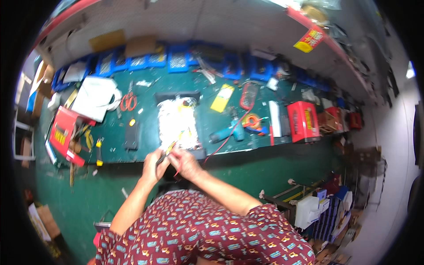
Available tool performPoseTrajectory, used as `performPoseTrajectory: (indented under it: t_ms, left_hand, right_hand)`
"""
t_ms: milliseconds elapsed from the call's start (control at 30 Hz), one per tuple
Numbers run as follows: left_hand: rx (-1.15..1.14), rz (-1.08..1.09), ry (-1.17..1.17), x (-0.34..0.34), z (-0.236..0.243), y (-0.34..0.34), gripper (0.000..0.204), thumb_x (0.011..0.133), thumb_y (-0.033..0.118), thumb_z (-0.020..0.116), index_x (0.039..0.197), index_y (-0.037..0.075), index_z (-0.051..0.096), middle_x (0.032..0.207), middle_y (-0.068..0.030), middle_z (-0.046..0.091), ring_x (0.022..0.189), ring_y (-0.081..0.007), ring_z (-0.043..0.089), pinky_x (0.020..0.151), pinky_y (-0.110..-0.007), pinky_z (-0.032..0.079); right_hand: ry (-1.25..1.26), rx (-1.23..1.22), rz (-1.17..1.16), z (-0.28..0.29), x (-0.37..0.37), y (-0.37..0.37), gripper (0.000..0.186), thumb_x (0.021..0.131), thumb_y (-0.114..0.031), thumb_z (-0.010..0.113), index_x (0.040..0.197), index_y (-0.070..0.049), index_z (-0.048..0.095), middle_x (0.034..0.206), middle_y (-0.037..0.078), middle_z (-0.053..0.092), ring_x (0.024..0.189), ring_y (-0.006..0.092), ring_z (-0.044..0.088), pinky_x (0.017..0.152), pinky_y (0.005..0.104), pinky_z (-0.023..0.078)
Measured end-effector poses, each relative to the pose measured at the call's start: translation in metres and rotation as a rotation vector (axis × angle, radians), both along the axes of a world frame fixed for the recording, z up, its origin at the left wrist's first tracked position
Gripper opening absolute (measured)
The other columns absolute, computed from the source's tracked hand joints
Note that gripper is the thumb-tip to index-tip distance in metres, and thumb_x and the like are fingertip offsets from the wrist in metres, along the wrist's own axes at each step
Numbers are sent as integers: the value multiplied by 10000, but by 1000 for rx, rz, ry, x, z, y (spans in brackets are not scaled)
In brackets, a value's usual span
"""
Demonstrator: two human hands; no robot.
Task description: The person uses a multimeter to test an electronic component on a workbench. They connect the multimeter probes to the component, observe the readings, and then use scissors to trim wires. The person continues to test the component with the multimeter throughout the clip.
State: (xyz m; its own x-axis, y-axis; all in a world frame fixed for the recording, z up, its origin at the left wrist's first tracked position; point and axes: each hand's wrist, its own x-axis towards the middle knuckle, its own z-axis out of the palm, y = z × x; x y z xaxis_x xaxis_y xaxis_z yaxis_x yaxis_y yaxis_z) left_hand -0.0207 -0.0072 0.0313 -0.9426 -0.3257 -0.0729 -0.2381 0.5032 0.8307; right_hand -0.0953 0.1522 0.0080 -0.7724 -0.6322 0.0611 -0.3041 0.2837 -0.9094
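At lower centre, the left hand [153,168] closes around what seems a dark-handled tool [161,159]; the right hand [186,165] pinches a red lead [179,168]. Beyond lies a glare-washed silvery sheet [176,123]; upper right, a red-and-yellow printed label [308,40].

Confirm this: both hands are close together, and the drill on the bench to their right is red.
Wrong colour: the head view shows a teal drill. It does lie on the bench, right of the left hand and right hand, which are close together.

Blue bins [178,70] (a whole row) stand behind a teal drill [238,132].
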Motion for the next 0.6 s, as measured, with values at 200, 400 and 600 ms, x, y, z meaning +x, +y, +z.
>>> performPoseTrajectory:
  t_ms: [200,400,600]
  left_hand:
    - [-42,-8,-7,-6,-10,-6,265,860,176,711,851,-73,622,680,-264,628,615,-348,668,593,-432,504]
    - [-17,-18,-5,-6,-7,-7,252,847,161,708,852,-75,621,682,-262,631,617,-335,668,598,-421,509]
    - [-17,-24,8,-5,-11,-7,246,848,155,701,836,-73,610,667,-251,622,606,-286,654,589,-416,500]
  right_hand:
    - [92,60,53,-1,-2,1,202,978,-176,661,1086,-48,549,948,207,666,949,432,655,789,515,531]
    - [104,48,62,1,-1,2,193,984,-173,651,1083,-49,543,948,203,667,943,430,655,789,515,529]
    - [86,34,55,3,-1,3,194,978,-165,660,1094,-52,553,946,191,672,929,423,655,783,510,531]
